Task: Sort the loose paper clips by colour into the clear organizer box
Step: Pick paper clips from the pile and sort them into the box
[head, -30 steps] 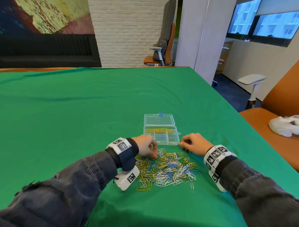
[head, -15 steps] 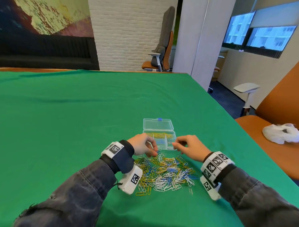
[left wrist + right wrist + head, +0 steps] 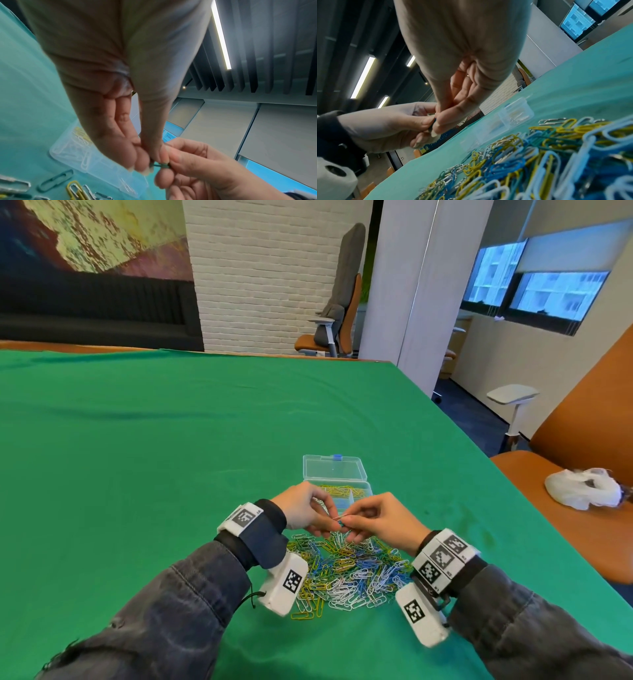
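Pinching One Green Clip Between Two Hands

Both hands meet above the pile of paper clips [image 3: 346,573]: left hand [image 3: 305,513] and right hand [image 3: 378,522] each clamp fingertips on a dark green clip [image 3: 160,165], lifted off the green cloth [image 3: 154,457]. Just behind them sits the clear organizer box [image 3: 337,479], lid open, yellow clips inside.

The left hand [image 3: 120,135] and the right hand [image 3: 197,169] meet fingertip to fingertip, both pinching a dark green paper clip [image 3: 160,165] above the clear organizer box [image 3: 96,161], with loose clips [image 3: 56,180] lying on the green cloth [image 3: 25,108] at lower left.
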`<state>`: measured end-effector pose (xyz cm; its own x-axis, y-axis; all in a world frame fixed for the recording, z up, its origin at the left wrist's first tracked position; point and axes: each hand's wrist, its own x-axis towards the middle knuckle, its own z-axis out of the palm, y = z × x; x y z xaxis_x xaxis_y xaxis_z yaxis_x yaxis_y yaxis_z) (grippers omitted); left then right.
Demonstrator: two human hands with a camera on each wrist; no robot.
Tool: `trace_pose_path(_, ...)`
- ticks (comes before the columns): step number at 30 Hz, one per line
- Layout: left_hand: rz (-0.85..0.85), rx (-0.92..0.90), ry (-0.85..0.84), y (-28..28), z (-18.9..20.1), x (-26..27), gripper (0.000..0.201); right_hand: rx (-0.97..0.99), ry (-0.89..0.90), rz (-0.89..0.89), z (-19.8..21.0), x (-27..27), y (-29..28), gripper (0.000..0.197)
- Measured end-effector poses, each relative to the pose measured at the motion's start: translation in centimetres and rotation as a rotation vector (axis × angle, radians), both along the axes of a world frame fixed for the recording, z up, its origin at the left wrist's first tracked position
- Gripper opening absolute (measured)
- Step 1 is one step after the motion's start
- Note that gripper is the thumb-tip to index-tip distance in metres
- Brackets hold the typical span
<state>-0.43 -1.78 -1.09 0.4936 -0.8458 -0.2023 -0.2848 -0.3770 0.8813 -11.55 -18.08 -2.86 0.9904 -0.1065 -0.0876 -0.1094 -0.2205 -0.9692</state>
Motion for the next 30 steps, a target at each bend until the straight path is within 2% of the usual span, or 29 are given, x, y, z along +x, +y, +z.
trace_pose_path(10,-0.005,0.016,-0.005,0.7,0.4,0.6,0.012,0.098,-0.01,-0.068,0.5,0.2,0.7,0.008)
trace_pose_path(17,-0.04,0.056,-0.016,1.0,0.6,0.8,0.013,0.038,0.041,-0.048,1.2,0.3,0.9,0.007)
trace_pose_path(22,-0.068,0.161,-0.058,0.8,0.4,0.7,0.011,-0.022,0.1,-0.068,1.3,0.2,1.5,0.005)
trace_pose_path(30,-0.038,0.252,-0.072,0.7,-0.4,1.1,0.015,-0.063,0.157,-0.025,0.6,0.1,1.9,0.021)
